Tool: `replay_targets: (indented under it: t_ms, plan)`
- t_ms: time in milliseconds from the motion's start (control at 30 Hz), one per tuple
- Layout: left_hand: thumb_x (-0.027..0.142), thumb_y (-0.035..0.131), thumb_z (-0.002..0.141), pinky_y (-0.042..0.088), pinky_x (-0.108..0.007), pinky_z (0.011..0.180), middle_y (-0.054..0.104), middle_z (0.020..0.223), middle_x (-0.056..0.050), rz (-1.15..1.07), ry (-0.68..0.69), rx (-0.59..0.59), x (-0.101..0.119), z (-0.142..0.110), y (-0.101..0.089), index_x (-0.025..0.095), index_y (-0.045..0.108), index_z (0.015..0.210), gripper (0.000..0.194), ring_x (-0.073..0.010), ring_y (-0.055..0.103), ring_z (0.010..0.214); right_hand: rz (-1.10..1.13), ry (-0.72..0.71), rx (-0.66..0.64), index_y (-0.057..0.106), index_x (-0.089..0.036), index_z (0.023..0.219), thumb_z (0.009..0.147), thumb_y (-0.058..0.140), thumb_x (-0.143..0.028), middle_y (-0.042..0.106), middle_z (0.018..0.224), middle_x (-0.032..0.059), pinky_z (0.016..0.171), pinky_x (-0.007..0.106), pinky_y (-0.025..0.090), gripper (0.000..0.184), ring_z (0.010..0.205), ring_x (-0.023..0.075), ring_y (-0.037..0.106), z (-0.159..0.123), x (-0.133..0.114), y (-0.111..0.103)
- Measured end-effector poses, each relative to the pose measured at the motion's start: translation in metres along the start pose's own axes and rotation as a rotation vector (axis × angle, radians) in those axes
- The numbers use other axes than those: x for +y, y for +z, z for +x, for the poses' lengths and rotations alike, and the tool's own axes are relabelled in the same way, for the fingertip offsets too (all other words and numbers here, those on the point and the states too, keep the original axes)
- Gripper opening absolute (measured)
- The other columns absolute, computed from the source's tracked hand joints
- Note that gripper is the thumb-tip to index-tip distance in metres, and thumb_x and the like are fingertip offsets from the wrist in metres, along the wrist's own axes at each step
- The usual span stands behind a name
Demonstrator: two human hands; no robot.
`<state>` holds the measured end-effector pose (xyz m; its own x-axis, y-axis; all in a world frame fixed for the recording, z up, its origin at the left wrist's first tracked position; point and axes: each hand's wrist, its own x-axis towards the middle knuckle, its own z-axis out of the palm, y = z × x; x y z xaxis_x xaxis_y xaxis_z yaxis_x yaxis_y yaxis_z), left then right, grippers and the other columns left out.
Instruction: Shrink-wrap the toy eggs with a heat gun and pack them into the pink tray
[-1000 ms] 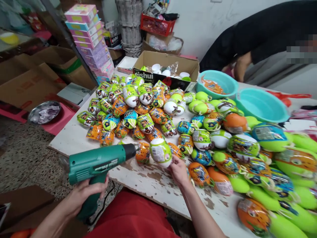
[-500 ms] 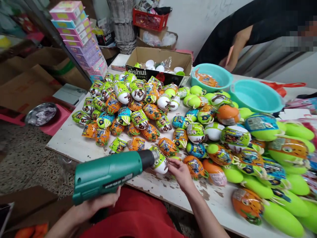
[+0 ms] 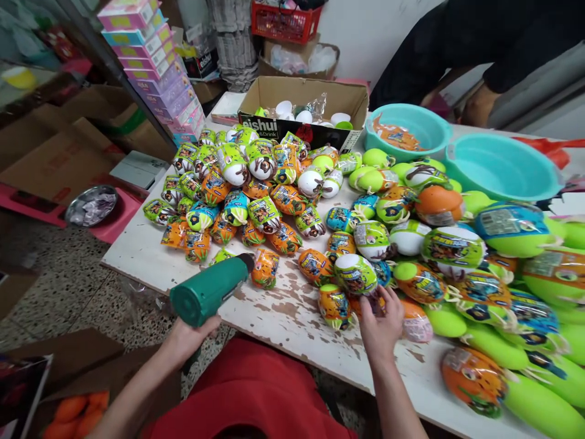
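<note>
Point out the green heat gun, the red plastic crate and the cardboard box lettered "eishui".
Green heat gun [image 3: 214,286]: head view, side of its housing.
Red plastic crate [image 3: 280,22]: head view, its front wall.
Cardboard box [image 3: 261,125]: head view, lettering on its front panel.

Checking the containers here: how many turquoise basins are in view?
2: the left basin, beside the printed carton, holds orange wrappers; the right basin stands alongside.

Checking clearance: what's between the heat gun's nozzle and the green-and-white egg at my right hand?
In the head view: an orange egg by the nozzle, chipped tabletop, then another orange egg beside the green-and-white egg.
</note>
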<state>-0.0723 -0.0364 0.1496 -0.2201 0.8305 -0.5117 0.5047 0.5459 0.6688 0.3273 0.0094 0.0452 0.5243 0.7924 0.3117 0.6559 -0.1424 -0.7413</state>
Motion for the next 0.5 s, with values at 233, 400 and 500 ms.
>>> replay_targets:
  t_ms: [233, 400, 500]
  plan:
    - [0.041, 0.06, 0.072, 0.043, -0.029, 0.062, 0.058, 0.055, 0.002, -0.01, 0.008, -0.149, 0.002, 0.0, -0.017, 0.024, 0.055, 0.055, 0.024, -0.0198, 0.054, 0.057, -0.121, -0.403, 0.0, 0.048, -0.02, 0.128, 0.078, 0.067, -0.03, 0.047, 0.132, 0.0191, 0.103, 0.063, 0.038, 0.055, 0.131, 0.039, 0.041, -0.043, -0.047, 0.015]
    - [0.041, 0.058, 0.071, 0.043, -0.03, 0.063, 0.056, 0.054, 0.001, 0.015, 0.0, -0.139, 0.001, 0.005, -0.027, 0.025, 0.05, 0.051, 0.028, -0.0202, 0.053, 0.058, 0.191, -0.177, -0.523, 0.046, -0.021, 0.127, 0.081, 0.059, -0.026, 0.057, 0.121, 0.0141, 0.084, 0.044, 0.055, 0.049, 0.101, 0.025, 0.062, -0.095, -0.081, 0.087]
    - [0.039, 0.063, 0.065, 0.046, -0.031, 0.062, 0.062, 0.057, 0.001, 0.031, -0.011, -0.15, -0.003, 0.008, -0.034, 0.023, 0.059, 0.056, 0.018, -0.0213, 0.057, 0.059, 0.25, 0.158, -0.642, 0.05, -0.016, 0.116, 0.071, 0.063, -0.028, 0.066, 0.101, 0.0109, 0.063, 0.035, 0.056, 0.048, 0.07, 0.0192, 0.066, -0.11, -0.085, 0.139]
